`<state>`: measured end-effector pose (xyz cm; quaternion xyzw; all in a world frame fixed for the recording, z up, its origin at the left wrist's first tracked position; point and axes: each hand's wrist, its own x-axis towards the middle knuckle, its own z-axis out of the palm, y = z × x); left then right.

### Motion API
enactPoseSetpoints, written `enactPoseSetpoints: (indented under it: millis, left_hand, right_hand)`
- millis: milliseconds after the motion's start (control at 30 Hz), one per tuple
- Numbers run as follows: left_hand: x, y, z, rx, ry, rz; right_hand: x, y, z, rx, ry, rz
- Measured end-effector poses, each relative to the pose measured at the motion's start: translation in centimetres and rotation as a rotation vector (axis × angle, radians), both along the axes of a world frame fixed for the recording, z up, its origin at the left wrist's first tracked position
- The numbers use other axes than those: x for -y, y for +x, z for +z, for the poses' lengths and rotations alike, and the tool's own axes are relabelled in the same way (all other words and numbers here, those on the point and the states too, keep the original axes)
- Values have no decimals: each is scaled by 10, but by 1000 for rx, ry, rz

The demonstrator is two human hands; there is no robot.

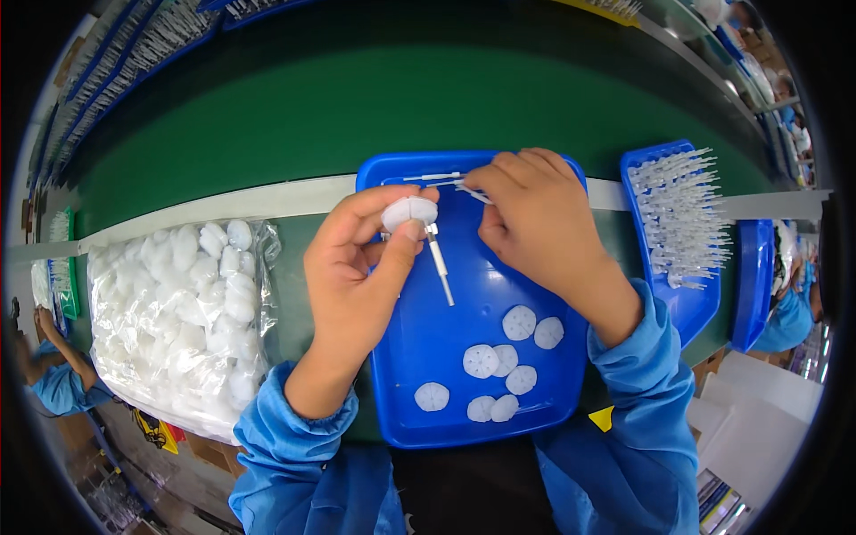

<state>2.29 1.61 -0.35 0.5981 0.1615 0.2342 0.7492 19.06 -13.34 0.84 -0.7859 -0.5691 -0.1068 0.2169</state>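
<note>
Between the thumb and fingers of my left hand (357, 254) is a round white plastic disc (410, 210). A thin white rod with a metallic collar (439, 263) hangs down from the disc's side. My right hand (539, 209) is closed at the upper part of the blue tray, its fingertips pinching a thin white rod (475, 192). Beside those fingertips lie other slim white rods (432, 177). Lower in the tray (481, 308) several white discs with small holes (481, 361) lie flat, some overlapping.
A clear plastic bag full of white discs (174, 312) lies at the left. On the right, a second blue tray (687, 308) holds many upright white rods (682, 214). Green belt (357, 107) stretches beyond a pale metal rail (294, 198). Other people's blue sleeves (62, 379) appear at both edges.
</note>
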Motion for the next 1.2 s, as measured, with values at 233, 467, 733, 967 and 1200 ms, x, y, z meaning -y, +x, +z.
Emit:
enactPoseSetpoints:
  millis: [233, 467, 733, 967, 1200]
  left_hand:
    - [8, 0, -6, -54, 145, 1]
    - [7, -4, -8, 19, 222, 4]
    - [6, 1, -8, -3, 431, 72]
    - [3, 3, 1, -27, 807, 72]
    - [17, -2, 3, -152, 1069, 82]
  right_hand:
    - [25, -27, -3, -969, 516, 75]
    - [21, -34, -4, -579, 338, 6]
    - [25, -40, -3, -759, 297, -62]
    - [20, -41, -8, -826, 188, -93]
    - [19, -43, -18, -484, 268, -82]
